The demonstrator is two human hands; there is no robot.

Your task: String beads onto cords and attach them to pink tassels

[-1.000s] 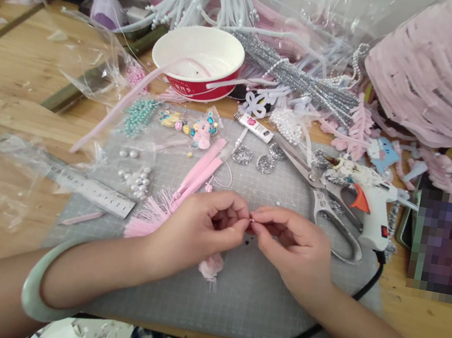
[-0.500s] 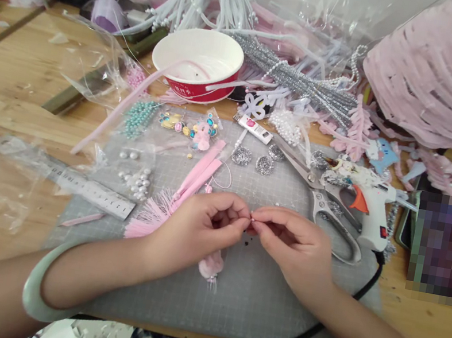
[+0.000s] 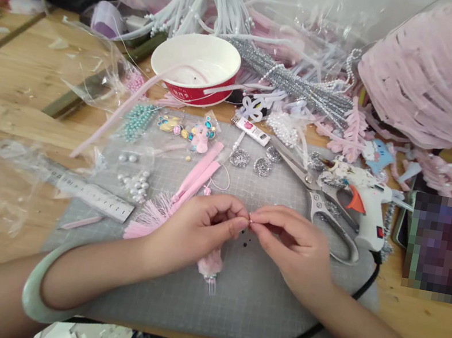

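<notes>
grip of left hand [image 3: 197, 223] and right hand [image 3: 298, 244] pinches a tiny piece [image 3: 250, 221], mostly hidden.

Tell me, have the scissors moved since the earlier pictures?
No. Against the grey mat under them, the scissors lie in the same place; only the whole view has shifted slightly.

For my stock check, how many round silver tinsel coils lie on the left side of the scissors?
3: the left coil, the middle coil and the far coil, close to the blades of the scissors. Others could be hidden.
</notes>
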